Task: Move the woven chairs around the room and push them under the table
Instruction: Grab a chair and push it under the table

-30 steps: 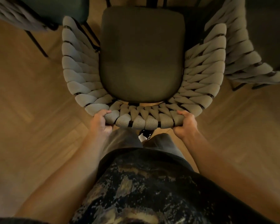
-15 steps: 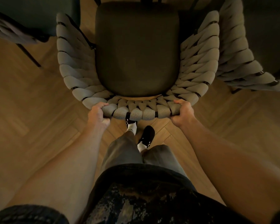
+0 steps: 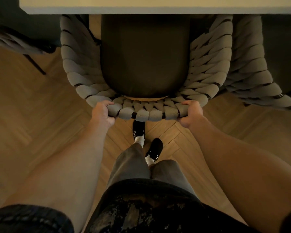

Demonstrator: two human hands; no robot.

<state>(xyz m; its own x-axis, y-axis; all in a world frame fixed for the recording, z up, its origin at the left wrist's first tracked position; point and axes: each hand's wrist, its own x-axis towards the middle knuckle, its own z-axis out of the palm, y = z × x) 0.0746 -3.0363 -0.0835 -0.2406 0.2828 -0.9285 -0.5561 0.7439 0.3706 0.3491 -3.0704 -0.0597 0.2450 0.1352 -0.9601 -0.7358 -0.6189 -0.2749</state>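
Both arms outstretched, hands (image 3: 103, 113) on chair back (image 3: 148, 113).

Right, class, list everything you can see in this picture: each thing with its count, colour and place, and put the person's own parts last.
Table: one, pale top, along the upper edge.
Held chair: one, grey woven back, dark seat, centre, its front under the table.
Other chairs: two, grey woven, one at the left, one at the right.
Floor: light brown wood, herringbone pattern.
Shoes: two, black, with white socks, below the held chair.
Left hand: grips the chair back's left end.
Right hand: grips its right end.
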